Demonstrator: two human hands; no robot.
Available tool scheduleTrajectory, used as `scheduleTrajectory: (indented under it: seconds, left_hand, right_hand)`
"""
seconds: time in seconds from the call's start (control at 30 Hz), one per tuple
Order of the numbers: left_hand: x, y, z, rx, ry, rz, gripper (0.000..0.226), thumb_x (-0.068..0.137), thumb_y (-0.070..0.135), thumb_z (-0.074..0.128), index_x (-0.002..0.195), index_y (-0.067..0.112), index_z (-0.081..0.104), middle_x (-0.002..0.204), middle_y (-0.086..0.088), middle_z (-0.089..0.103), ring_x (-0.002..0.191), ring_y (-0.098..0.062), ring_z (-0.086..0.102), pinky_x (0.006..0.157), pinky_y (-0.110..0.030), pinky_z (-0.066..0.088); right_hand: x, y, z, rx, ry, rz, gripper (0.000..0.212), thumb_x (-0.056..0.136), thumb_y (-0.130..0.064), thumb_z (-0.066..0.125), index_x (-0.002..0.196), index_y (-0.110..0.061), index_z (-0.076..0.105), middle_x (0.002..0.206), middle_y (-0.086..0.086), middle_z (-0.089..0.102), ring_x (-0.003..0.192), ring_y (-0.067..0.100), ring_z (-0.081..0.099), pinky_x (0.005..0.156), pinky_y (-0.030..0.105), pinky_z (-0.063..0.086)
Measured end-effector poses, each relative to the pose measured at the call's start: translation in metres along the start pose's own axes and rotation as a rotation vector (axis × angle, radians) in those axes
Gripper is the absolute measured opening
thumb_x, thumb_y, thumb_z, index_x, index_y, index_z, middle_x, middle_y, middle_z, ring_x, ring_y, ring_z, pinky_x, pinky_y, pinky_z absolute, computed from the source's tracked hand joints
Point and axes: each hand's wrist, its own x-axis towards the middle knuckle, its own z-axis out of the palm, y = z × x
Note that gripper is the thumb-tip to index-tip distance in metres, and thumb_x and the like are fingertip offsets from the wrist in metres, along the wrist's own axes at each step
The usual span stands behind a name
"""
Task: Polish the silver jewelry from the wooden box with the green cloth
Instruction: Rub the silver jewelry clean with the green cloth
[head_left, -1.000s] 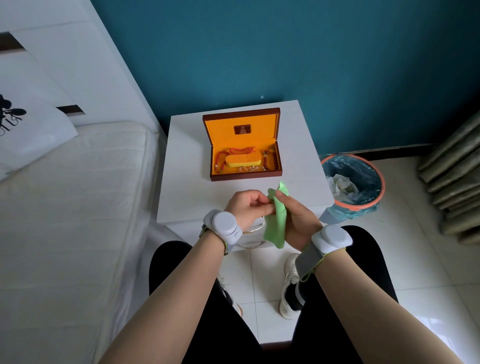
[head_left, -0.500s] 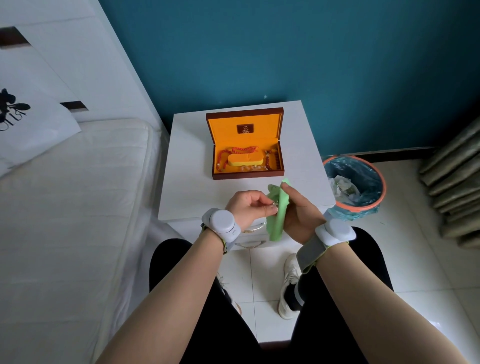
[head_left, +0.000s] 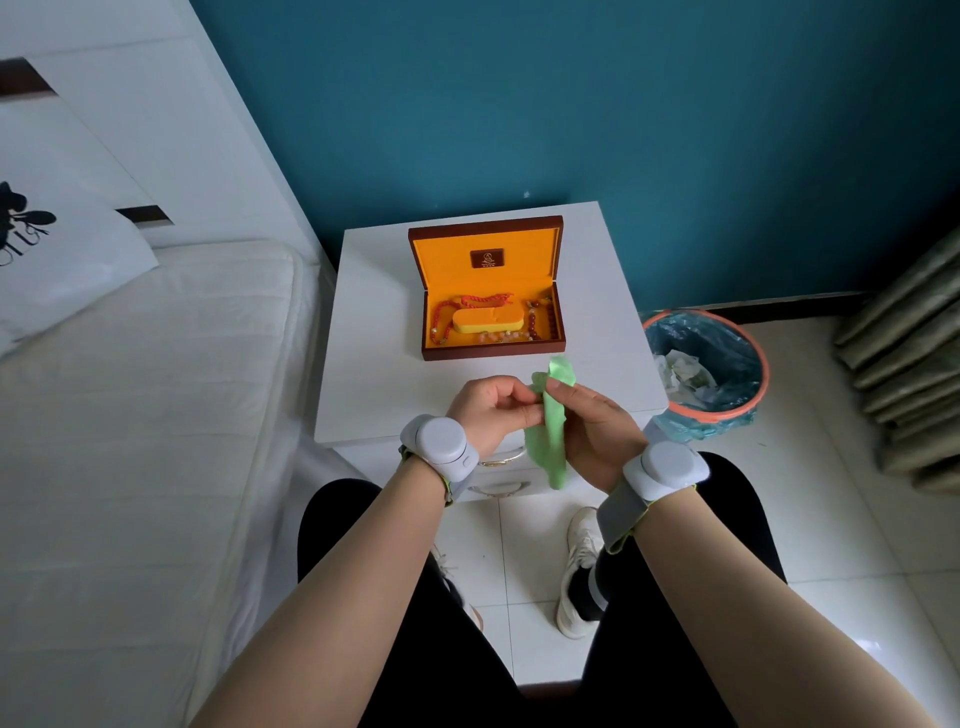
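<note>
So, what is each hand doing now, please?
Left hand: fingers curled, pinching something small against the green cloth; what it is cannot be told.
Right hand: grips the green cloth.

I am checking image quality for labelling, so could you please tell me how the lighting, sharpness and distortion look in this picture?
Head view: soft, even daylight with no harsh shadows; mild glare on the floor tiles at lower right; wide-angle bending curves the bed and wall edges; the box is sharp, but whatever the left hand pinches against the cloth is too small to resolve.
</note>
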Motion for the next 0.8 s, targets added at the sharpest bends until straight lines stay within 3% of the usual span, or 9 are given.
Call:
scheduleTrajectory:
  seconds: [0.13, 0.33, 0.47, 0.57, 0.7, 0.8]
  left_hand:
    - [-0.001, 0.001, 0.000, -0.011, -0.057, -0.013, 0.020, 0.076, 0.006, 0.072, 0.068, 0.023, 0.064, 0.064, 0.011, 0.069, 0.061, 0.000, 0.062, 0.066, -0.013, 0.048]
    - [-0.001, 0.003, 0.004, -0.018, -0.032, -0.012, 0.022, 0.075, 0.008, 0.073, 0.066, 0.026, 0.065, 0.069, 0.005, 0.066, 0.065, -0.007, 0.059, 0.075, -0.025, 0.049]
    - [0.000, 0.004, 0.002, -0.009, 0.027, -0.018, 0.019, 0.076, 0.011, 0.073, 0.066, 0.026, 0.066, 0.071, 0.002, 0.067, 0.071, -0.016, 0.060, 0.083, -0.037, 0.051]
    - [0.000, 0.006, 0.002, 0.001, 0.008, -0.012, 0.019, 0.077, 0.008, 0.071, 0.070, 0.024, 0.065, 0.073, -0.001, 0.065, 0.074, -0.019, 0.059, 0.086, -0.039, 0.050]
    - [-0.001, 0.006, 0.003, 0.051, -0.039, -0.002, 0.016, 0.079, 0.007, 0.069, 0.072, 0.020, 0.064, 0.074, -0.005, 0.064, 0.072, -0.018, 0.058, 0.082, -0.036, 0.049]
    - [-0.002, 0.005, 0.005, 0.039, -0.048, 0.007, 0.018, 0.077, 0.005, 0.070, 0.071, 0.020, 0.063, 0.073, -0.003, 0.065, 0.069, -0.013, 0.060, 0.078, -0.027, 0.050]
  right_hand:
    - [0.001, -0.005, -0.003, 0.004, 0.033, 0.038, 0.034, 0.095, -0.034, 0.044, 0.101, -0.005, 0.059, 0.089, 0.011, 0.056, 0.087, 0.025, 0.054, 0.090, 0.036, 0.042]
    - [-0.005, 0.003, 0.001, 0.071, -0.025, 0.038, 0.052, 0.097, -0.049, 0.030, 0.106, -0.004, 0.055, 0.100, 0.015, 0.050, 0.089, 0.030, 0.046, 0.081, 0.039, 0.038]
    - [-0.009, 0.007, 0.001, 0.149, -0.091, -0.024, 0.035, 0.094, -0.035, 0.035, 0.102, -0.007, 0.055, 0.096, 0.009, 0.052, 0.086, 0.028, 0.047, 0.076, 0.041, 0.038]
    - [-0.011, 0.009, 0.000, 0.105, -0.076, -0.085, 0.033, 0.089, -0.023, 0.038, 0.109, -0.001, 0.053, 0.100, 0.016, 0.050, 0.084, 0.033, 0.045, 0.074, 0.043, 0.040]
    - [-0.013, 0.007, 0.002, 0.059, -0.013, -0.097, 0.035, 0.084, -0.021, 0.049, 0.107, 0.004, 0.057, 0.103, 0.025, 0.047, 0.089, 0.037, 0.044, 0.076, 0.040, 0.042]
    - [-0.009, 0.005, -0.001, 0.077, 0.052, -0.058, 0.044, 0.088, -0.023, 0.049, 0.117, 0.009, 0.054, 0.112, 0.027, 0.053, 0.104, 0.037, 0.052, 0.094, 0.040, 0.043]
